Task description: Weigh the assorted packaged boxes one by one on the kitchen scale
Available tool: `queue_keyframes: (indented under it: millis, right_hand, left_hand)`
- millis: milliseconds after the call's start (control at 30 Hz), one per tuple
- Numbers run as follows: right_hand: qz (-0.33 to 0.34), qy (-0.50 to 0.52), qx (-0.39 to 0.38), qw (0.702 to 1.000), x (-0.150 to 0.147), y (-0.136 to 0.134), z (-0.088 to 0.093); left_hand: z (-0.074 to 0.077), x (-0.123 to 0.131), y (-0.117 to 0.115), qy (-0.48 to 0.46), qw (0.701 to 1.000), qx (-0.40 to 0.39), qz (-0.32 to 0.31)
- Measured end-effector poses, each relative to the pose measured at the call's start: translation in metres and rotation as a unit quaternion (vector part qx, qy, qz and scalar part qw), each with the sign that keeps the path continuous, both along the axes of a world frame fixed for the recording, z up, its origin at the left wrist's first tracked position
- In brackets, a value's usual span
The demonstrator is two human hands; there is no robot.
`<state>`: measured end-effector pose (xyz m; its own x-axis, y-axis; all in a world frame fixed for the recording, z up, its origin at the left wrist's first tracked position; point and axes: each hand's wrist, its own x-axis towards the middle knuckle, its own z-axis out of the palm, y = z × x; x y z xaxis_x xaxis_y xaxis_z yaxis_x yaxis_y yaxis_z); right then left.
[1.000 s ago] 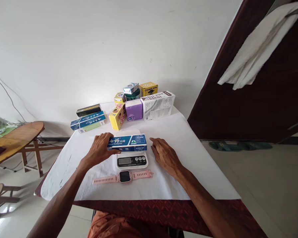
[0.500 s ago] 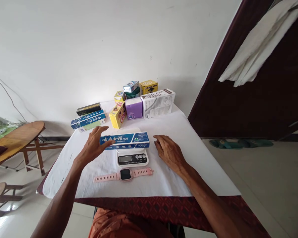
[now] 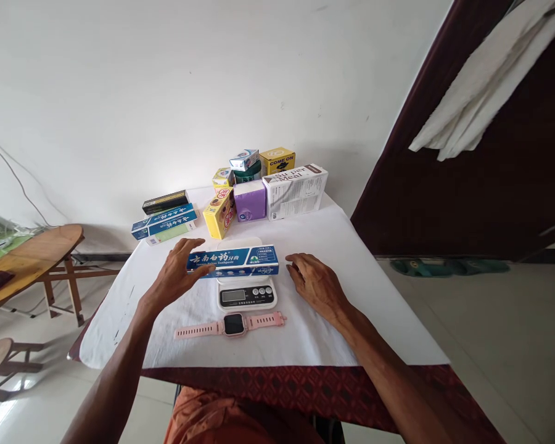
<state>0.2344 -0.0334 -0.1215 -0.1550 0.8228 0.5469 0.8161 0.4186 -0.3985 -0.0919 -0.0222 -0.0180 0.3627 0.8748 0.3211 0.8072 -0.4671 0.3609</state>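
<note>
A blue toothpaste box (image 3: pixel 240 260) lies across the white scale (image 3: pixel 247 297), whose display and buttons show in front of it. At the box's left end is my left hand (image 3: pixel 178 271), thumb and fingers apart, holding nothing. My right hand (image 3: pixel 314 283) hovers just right of the box, fingers bent but apart, with a gap between it and the box. Nearer the table's front edge a pink watch (image 3: pixel 234 325) lies flat with its strap stretched out.
At the back stand a yellow box (image 3: pixel 216 217), a purple pack (image 3: pixel 250 202), a white box (image 3: pixel 296 194) and a "COME ON" box (image 3: pixel 277 161). More long boxes (image 3: pixel 164 222) lie back left. A wooden table (image 3: pixel 37 259) is farther left.
My left hand has shifted slightly off the toothpaste box, uncovering more of its printing. My right hand and the other things look unchanged, apart from a slight shift of the view.
</note>
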Motion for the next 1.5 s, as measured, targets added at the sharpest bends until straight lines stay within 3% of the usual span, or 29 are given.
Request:
queue_keyframes:
  millis: [333, 633, 833, 1000, 1100, 1233, 1367, 1500]
  right_hand:
    - [-0.010, -0.010, 0.013, 1.000, 0.005, 0.000, 0.007]
    - [-0.144, 0.060, 0.133, 0.979, 0.051, -0.002, 0.034]
    - [-0.232, 0.137, 0.241, 0.933, 0.047, -0.015, 0.056]
    - [-0.271, 0.157, 0.312, 0.897, 0.046, -0.028, 0.069]
    - [-0.247, 0.126, 0.338, 0.899, 0.040, -0.031, 0.071]
    - [-0.136, 0.081, 0.346, 0.925, 0.021, -0.031, 0.066]
    - [-0.025, 0.045, 0.330, 0.942, 0.000, -0.031, 0.057]
    - [0.023, 0.019, 0.304, 0.952, -0.012, -0.030, 0.048]
  left_hand:
    - [0.000, 0.017, 0.007, 0.076, 0.993, -0.053, -0.066]
    - [0.016, 0.040, 0.013, 0.095, 0.989, -0.031, -0.107]
    - [0.033, 0.104, 0.031, 0.112, 0.970, 0.044, -0.212]
    - [0.022, 0.174, 0.062, 0.152, 0.950, 0.045, -0.269]
    - [0.007, 0.205, 0.072, 0.170, 0.938, 0.014, -0.301]
    - [-0.017, 0.229, 0.076, 0.184, 0.928, -0.026, -0.322]
    - [-0.036, 0.236, 0.084, 0.203, 0.926, -0.050, -0.314]
    - [-0.035, 0.221, 0.084, 0.169, 0.934, -0.036, -0.314]
